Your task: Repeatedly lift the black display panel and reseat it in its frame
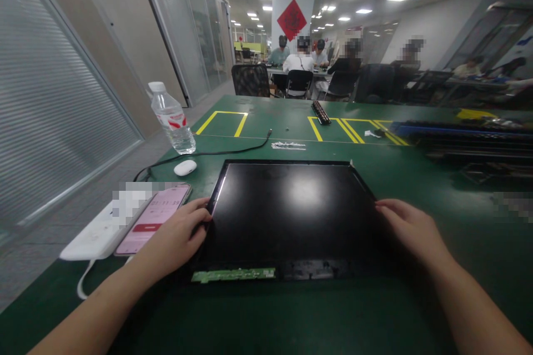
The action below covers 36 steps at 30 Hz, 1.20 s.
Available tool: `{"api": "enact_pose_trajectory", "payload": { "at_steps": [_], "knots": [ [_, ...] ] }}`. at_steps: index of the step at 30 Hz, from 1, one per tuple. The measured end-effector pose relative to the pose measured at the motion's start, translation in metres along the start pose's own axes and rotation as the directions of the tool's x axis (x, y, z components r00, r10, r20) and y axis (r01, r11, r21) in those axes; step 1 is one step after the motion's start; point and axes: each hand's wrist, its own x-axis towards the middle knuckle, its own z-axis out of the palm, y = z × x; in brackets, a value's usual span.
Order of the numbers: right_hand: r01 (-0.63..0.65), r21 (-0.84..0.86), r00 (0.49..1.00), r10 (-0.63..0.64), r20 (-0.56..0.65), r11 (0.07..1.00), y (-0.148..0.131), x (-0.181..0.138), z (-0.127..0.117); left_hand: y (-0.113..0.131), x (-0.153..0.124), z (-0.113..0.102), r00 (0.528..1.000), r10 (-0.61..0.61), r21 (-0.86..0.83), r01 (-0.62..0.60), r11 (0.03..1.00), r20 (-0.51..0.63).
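Fingers of left hand (181, 236) and right hand (410, 227) loosely curled, pressing 9 and 3 o'clock edges of flat black glossy screen panel (291, 211), apparently steadying it | panel centred on green mat (266, 316) | pink-screened phone (152, 219) at 9 o'clock

Single head-worn view, forward and down, close over the green table (266, 310), office beyond.

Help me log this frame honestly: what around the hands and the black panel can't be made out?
Head view only:
- Left hand fingertips: curled over the black panel edge, so the grip is unclear.
- Right hand: its underside against the panel's right edge is hidden.
- Phone screen text: too small.
- White box beside it: top pixelated.
- Green circuit strip: markings too small.
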Motion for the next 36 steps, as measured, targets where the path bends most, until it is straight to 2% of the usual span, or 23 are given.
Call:
{"api": "enact_pose_trajectory", "payload": {
  "at_steps": [7, 15, 20, 24, 27, 30, 34, 36],
  "knots": [
    [-0.073, 0.009, 0.997, 0.073, 0.006, 0.997, -0.003, 0.001, -0.004, -0.001, -0.001, 0.008, 0.998, -0.05, 0.063, 0.047, 0.997, 0.047],
    [-0.156, -0.017, 0.988, 0.156, -0.012, 0.988, 0.007, 0.007, 0.001, -0.004, 0.0, 0.01, 0.997, -0.077, -0.029, 0.077, 0.997, 0.013],
    [-0.153, -0.032, 0.988, 0.154, 0.031, 0.988, 0.006, 0.007, 0.004, -0.003, 0.0, 0.004, 0.997, -0.071, -0.139, 0.07, 0.988, -0.005],
    [-0.147, -0.042, 0.987, 0.149, 0.055, 0.988, 0.005, 0.006, 0.003, 0.0, 0.001, -0.005, 0.988, -0.135, -0.321, 0.106, 0.941, -0.07],
    [-0.137, -0.055, 0.988, 0.141, 0.065, 0.989, 0.007, 0.007, 0.003, 0.004, 0.0, -0.01, 0.962, -0.264, -0.524, 0.191, 0.83, -0.067],
    [-0.117, -0.07, 0.99, 0.122, 0.071, 0.991, 0.01, 0.007, 0.003, 0.013, 0.0, -0.011, 0.912, -0.411, -0.724, 0.293, 0.625, 0.015],
    [-0.083, -0.088, 0.992, 0.091, 0.082, 0.993, 0.01, 0.006, 0.003, 0.026, 0.004, -0.012, 0.79, -0.587, -0.865, 0.409, 0.292, 0.176],
    [-0.086, -0.104, 0.991, 0.096, 0.096, 0.991, 0.009, 0.006, 0.002, 0.033, 0.006, -0.012, 0.723, -0.646, -0.895, 0.424, 0.136, 0.245]
  ]
}}
